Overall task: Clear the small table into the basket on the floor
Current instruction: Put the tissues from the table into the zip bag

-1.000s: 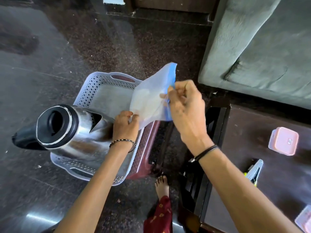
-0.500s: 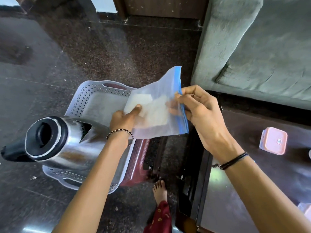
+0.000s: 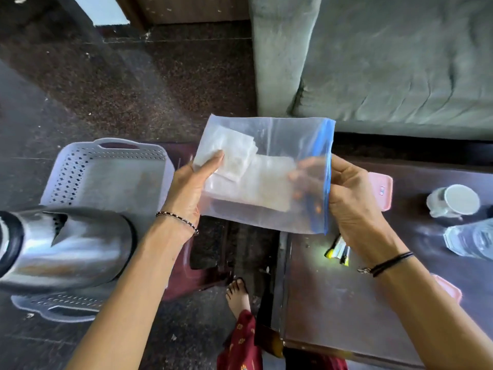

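Both forearms are seen bare, no sleeves. A thin beaded bracelet (image 3: 178, 221), dark and pale beads alternating, is worn at the left wrist. A black cord band (image 3: 388, 261), doubled, with a small metal clasp, is worn at the right wrist. Dark red patterned cloth (image 3: 241, 345) is worn below; one foot (image 3: 238, 297) is bare.

**Bag swung from over the basket toward the counter**

Clear zip-top plastic bag with blue seal strip (image 3: 266, 172), a second ago held edge-on above the pale perforated plastic basket (image 3: 106, 166), now turned flat and broadside, carried rightward to the gap beside the dark wooden counter (image 3: 320, 303). Left hand (image 3: 189, 188) shifted from the lower corner to the left edge, thumb on top. Right hand (image 3: 349, 198) lowered, pinching the blue strip. Newly in view: white mug (image 3: 453, 201), clear glass jar (image 3: 472, 240).
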